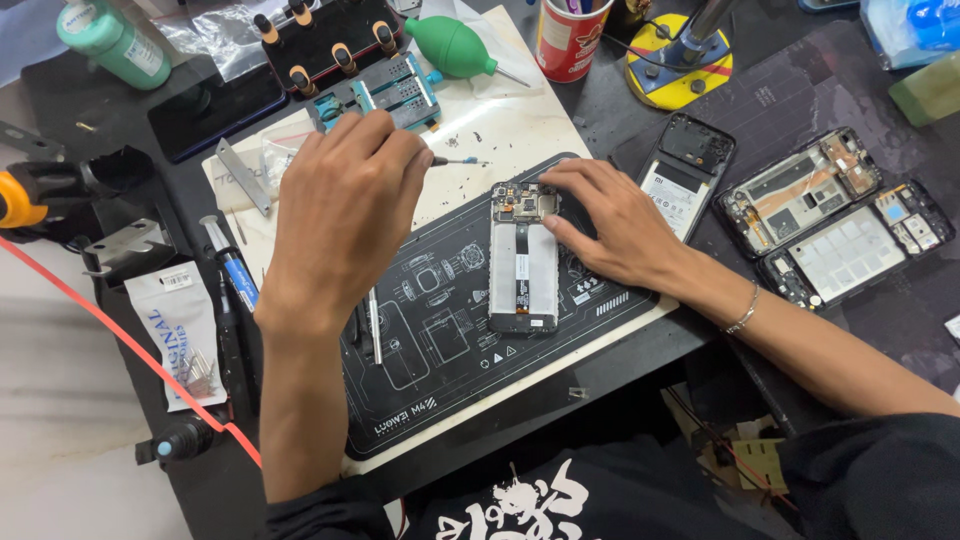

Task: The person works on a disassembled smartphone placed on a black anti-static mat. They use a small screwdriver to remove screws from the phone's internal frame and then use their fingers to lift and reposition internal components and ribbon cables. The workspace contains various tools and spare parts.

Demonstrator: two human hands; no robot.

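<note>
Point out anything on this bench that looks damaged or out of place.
Nothing looks spilled or broken. The opened phone lies straight on the dark mat, steadied by the right hand; the left hand holds a small screwdriver. Three more opened phones lie at the right.

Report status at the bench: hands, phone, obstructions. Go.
Left hand grips a small screwdriver, tip off the phone. Right hand steadies the opened phone on the dark mat. Nothing between them.

— What can't you make out?
— The left hand (345,205) hides the screwdriver (455,160) handle; only the tip shows. The right hand (610,225) covers the opened phone (523,262) at its far right corner.
— And at the edges?
— The far edge cuts off the red cup (567,40) and the green bottle (112,40).
</note>
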